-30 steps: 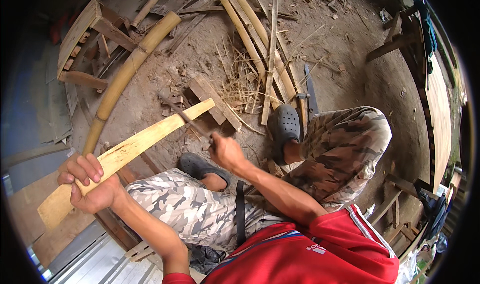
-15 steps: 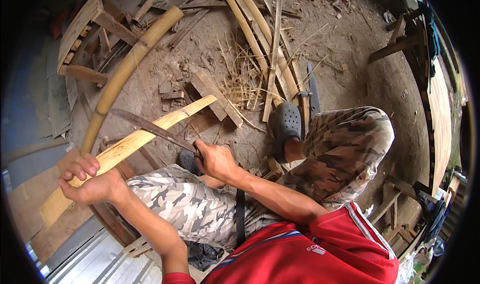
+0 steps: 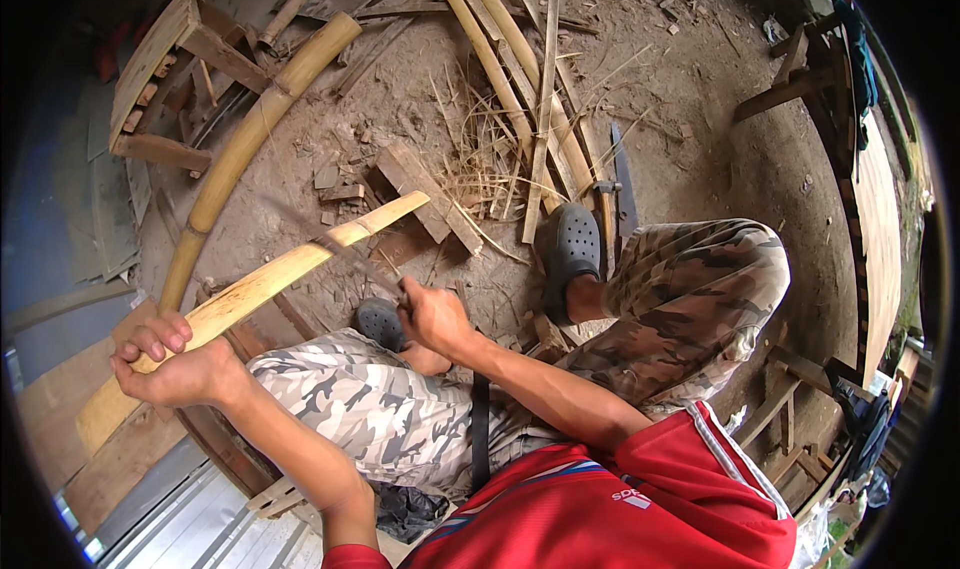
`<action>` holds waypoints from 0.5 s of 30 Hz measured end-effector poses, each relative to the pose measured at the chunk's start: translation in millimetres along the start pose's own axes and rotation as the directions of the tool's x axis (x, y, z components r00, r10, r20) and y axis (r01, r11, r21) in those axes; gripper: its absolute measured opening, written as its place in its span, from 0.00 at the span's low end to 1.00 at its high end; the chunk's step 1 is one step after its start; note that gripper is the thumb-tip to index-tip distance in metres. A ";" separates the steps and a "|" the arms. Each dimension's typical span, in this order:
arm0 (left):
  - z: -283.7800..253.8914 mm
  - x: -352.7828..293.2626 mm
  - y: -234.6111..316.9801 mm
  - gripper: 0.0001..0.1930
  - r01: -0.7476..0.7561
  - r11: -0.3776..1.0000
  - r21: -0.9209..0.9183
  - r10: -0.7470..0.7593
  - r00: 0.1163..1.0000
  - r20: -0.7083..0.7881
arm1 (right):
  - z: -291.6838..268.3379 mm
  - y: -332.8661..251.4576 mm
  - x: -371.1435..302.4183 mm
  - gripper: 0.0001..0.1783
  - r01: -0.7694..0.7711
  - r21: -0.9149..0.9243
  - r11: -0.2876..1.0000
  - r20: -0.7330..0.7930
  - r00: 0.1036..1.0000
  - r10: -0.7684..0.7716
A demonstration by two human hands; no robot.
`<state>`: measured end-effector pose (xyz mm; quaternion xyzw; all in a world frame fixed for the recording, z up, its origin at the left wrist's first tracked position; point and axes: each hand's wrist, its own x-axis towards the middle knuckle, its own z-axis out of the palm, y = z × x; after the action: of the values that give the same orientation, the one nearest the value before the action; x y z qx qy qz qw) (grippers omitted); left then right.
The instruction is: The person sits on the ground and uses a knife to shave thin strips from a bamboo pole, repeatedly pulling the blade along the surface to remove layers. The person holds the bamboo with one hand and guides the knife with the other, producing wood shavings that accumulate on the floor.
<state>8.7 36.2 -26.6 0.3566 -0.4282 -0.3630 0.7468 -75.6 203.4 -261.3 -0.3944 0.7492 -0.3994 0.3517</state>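
My left hand (image 3: pixel 172 361) is closed around the lower part of a split bamboo strip (image 3: pixel 272 274), which slants up to the right with its far end over a wooden block (image 3: pixel 425 199). In my right hand (image 3: pixel 438 321) is the handle of a long machete (image 3: pixel 352 257), the grip itself covered by my fingers. Its blade crosses the strip near the upper third and looks smeared by motion toward its tip. A darker scorched-looking patch marks the strip's surface between the blade and my left hand.
A long bamboo pole (image 3: pixel 232 169) leans by a wooden stool (image 3: pixel 185 79) at the left. Split bamboo lengths (image 3: pixel 500 79) and shavings (image 3: pixel 485 164) lie ahead on the dirt floor. Beside my grey clog (image 3: pixel 573 244) are a hammer (image 3: pixel 607 209) and a flat blade (image 3: pixel 624 184).
The machete's blade has shifted up along the bamboo strip, toward its far end, and my right hand has moved slightly right. My left hand keeps its hold with little movement.
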 end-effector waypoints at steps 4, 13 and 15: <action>5.0 -1.2 2.4 0.14 -0.005 1.000 0.024 0.006 0.999 -0.051 | 1.6 46.9 4.8 0.14 -0.208 -0.063 0.976 -0.023 0.978 0.207; -4.0 3.7 -0.6 0.18 -0.007 1.000 -0.006 0.007 1.000 -0.001 | 12.5 57.1 9.5 0.13 -0.265 -0.039 0.963 0.022 0.964 0.266; -12.7 8.6 -4.7 0.23 -0.040 0.998 -0.056 0.043 0.998 0.051 | 14.8 104.5 7.8 0.14 -0.374 -0.034 0.927 -0.050 0.927 0.372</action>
<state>22.2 29.5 -32.1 0.3174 -0.4446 -0.3682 0.7523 -98.9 230.5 -360.9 -0.2437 0.8262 -0.3174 0.3966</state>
